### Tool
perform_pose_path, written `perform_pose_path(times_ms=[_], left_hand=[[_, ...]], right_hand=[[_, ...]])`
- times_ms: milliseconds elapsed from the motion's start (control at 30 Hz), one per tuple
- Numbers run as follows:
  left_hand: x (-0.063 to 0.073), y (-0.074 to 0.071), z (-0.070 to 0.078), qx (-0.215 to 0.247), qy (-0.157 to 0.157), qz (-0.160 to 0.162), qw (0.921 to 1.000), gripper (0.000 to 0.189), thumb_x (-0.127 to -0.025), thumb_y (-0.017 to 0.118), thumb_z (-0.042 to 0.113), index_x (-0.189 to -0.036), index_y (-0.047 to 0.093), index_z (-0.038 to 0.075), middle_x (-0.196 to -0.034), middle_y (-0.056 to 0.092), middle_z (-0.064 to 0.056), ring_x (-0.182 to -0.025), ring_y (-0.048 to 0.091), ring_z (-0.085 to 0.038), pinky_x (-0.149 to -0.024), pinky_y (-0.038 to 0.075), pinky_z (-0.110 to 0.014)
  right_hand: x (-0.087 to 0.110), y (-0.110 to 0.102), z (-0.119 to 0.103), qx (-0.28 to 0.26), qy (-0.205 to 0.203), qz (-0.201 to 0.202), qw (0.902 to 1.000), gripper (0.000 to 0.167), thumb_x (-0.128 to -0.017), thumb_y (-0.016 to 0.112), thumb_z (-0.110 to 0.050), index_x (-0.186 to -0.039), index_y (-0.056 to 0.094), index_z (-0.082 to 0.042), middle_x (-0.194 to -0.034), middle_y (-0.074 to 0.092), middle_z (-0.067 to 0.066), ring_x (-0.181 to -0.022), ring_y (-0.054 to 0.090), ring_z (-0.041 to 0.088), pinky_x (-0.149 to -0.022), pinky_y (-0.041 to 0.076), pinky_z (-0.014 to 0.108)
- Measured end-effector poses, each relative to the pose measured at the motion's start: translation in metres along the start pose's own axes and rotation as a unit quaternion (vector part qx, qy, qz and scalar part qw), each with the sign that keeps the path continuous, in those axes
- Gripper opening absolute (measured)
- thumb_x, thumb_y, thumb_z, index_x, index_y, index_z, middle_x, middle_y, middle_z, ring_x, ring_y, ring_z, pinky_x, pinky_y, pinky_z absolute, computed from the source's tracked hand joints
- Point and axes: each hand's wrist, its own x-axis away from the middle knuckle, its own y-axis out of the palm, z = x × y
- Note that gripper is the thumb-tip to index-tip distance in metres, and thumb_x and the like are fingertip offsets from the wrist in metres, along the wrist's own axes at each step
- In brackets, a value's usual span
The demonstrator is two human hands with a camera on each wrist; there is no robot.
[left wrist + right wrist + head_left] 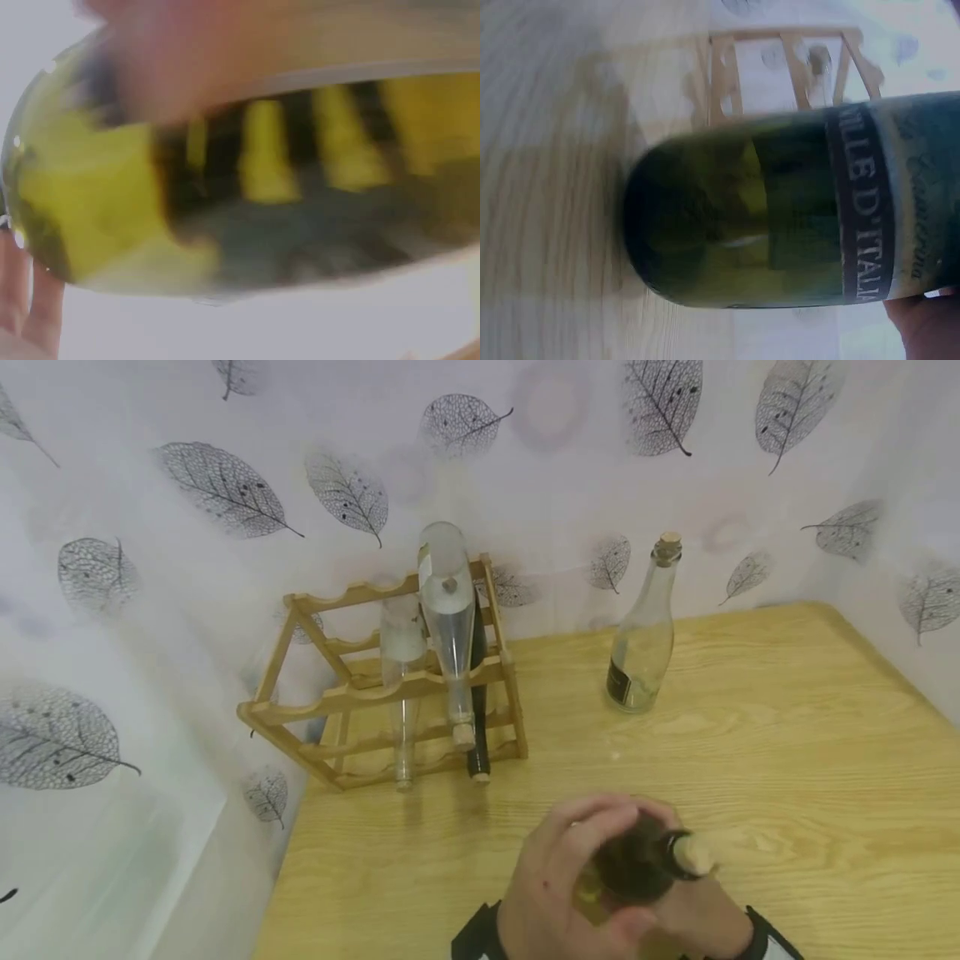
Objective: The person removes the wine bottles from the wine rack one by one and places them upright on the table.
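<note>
Low in the head view, a dark green wine bottle [633, 864] with a cork [696, 856] in its neck is held by both hands above the table. My left hand [551, 881] curves its fingers round the near left side. My right hand [701, 914] grips it from the right, partly hidden behind the bottle. In the right wrist view the bottle's rounded base and a label [866, 202] show, with part of a hand at the lower right edge. The left wrist view is blurred; yellow-green glass [90, 187] fills most of it.
A wooden wine rack [352, 697] stands at the table's back left. It holds clear bottles [453, 627] and a dark one [479, 718], corks facing forward. Farther right stands a corked clear bottle [645, 643]. Leaf-patterned cloth [555, 502] hangs behind the wooden table [810, 760].
</note>
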Motion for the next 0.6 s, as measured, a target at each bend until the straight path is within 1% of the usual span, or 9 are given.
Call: perform_pose_path(times_ms=[67,100,133,200,267,367,433,533,600], left_hand=[[0.013,0.002,-0.007,0.017,-0.054,0.018,0.9982,0.056,-0.099,0.064,0.033,-0.13,0.051,-0.011,-0.129,0.06,-0.024,-0.118,0.065,-0.026,-0.103,0.056,-0.03],[0.021,0.003,-0.01,0.023,-0.083,0.018,0.9961,0.052,-0.1,0.06,0.03,-0.133,0.05,-0.01,-0.13,0.059,-0.023,-0.119,0.064,-0.027,-0.103,0.056,-0.032],[0.027,0.004,-0.013,0.031,-0.105,0.019,0.9939,0.05,-0.098,0.06,0.025,-0.134,0.05,-0.009,-0.131,0.058,-0.023,-0.117,0.063,-0.027,-0.101,0.056,-0.033],[0.039,0.006,-0.017,0.061,-0.15,0.019,0.9866,0.05,-0.091,0.064,0.013,-0.135,0.052,-0.007,-0.131,0.059,-0.02,-0.112,0.065,-0.025,-0.097,0.057,-0.033],[0.049,0.007,-0.019,0.105,-0.207,0.02,0.9724,0.054,-0.084,0.065,0.003,-0.137,0.053,-0.002,-0.131,0.06,-0.017,-0.109,0.066,-0.023,-0.095,0.058,-0.033],[0.063,0.008,-0.019,0.149,-0.282,0.029,0.9471,0.059,-0.081,0.064,-0.007,-0.138,0.056,0.004,-0.129,0.062,-0.013,-0.104,0.067,-0.021,-0.091,0.058,-0.033],[0.072,0.008,-0.018,0.152,-0.315,0.036,0.9363,0.057,-0.082,0.063,-0.008,-0.137,0.057,0.007,-0.127,0.064,-0.011,-0.103,0.067,-0.021,-0.09,0.058,-0.033],[0.083,0.007,-0.019,0.131,-0.33,0.041,0.934,0.052,-0.085,0.063,-0.007,-0.135,0.058,0.007,-0.125,0.066,-0.011,-0.102,0.067,-0.023,-0.089,0.058,-0.033],[0.089,0.007,-0.02,0.124,-0.336,0.043,0.9327,0.049,-0.087,0.063,-0.006,-0.134,0.059,0.007,-0.123,0.067,-0.01,-0.102,0.067,-0.023,-0.089,0.057,-0.033]], right_hand=[[-0.005,-0.005,-0.001,-0.004,0.016,0.024,0.9996,0.087,-0.054,0.089,0.01,-0.131,0.049,0.014,-0.124,0.069,0.005,-0.112,0.066,0.009,-0.099,0.051,0.016],[-0.007,-0.01,-0.001,0.014,0.018,0.045,0.9987,0.098,-0.052,0.091,0.01,-0.137,0.043,0.017,-0.131,0.066,0.007,-0.121,0.064,0.01,-0.107,0.047,0.017],[-0.01,-0.015,0.001,0.016,0.02,0.06,0.9979,0.101,-0.051,0.091,0.011,-0.138,0.041,0.018,-0.133,0.065,0.011,-0.124,0.062,0.013,-0.11,0.044,0.018],[-0.013,-0.024,-0.002,0.047,0.07,0.093,0.9921,0.109,-0.05,0.089,0.016,-0.146,0.039,0.01,-0.134,0.063,0.006,-0.124,0.061,0.01,-0.109,0.041,0.015],[-0.014,-0.034,-0.004,0.102,0.123,0.126,0.979,0.117,-0.052,0.09,0.017,-0.154,0.034,0.001,-0.136,0.06,-0.001,-0.123,0.058,0.007,-0.106,0.039,0.014],[-0.016,-0.05,-0.002,0.17,0.2,0.16,0.9515,0.117,-0.058,0.09,0.014,-0.157,0.032,-0.012,-0.137,0.053,-0.012,-0.121,0.053,0.001,-0.099,0.037,0.015],[-0.02,-0.062,0.005,0.183,0.224,0.175,0.9412,0.112,-0.064,0.089,0.012,-0.156,0.032,-0.015,-0.137,0.049,-0.014,-0.12,0.052,0.001,-0.096,0.037,0.015],[-0.03,-0.08,0.02,0.19,0.237,0.184,0.935,0.108,-0.072,0.087,0.009,-0.157,0.027,-0.022,-0.139,0.045,-0.015,-0.12,0.051,0.0,-0.096,0.038,0.011],[-0.038,-0.092,0.031,0.19,0.232,0.197,0.9335,0.109,-0.074,0.086,0.009,-0.158,0.025,-0.024,-0.14,0.043,-0.014,-0.121,0.051,0.001,-0.096,0.039,0.009]])
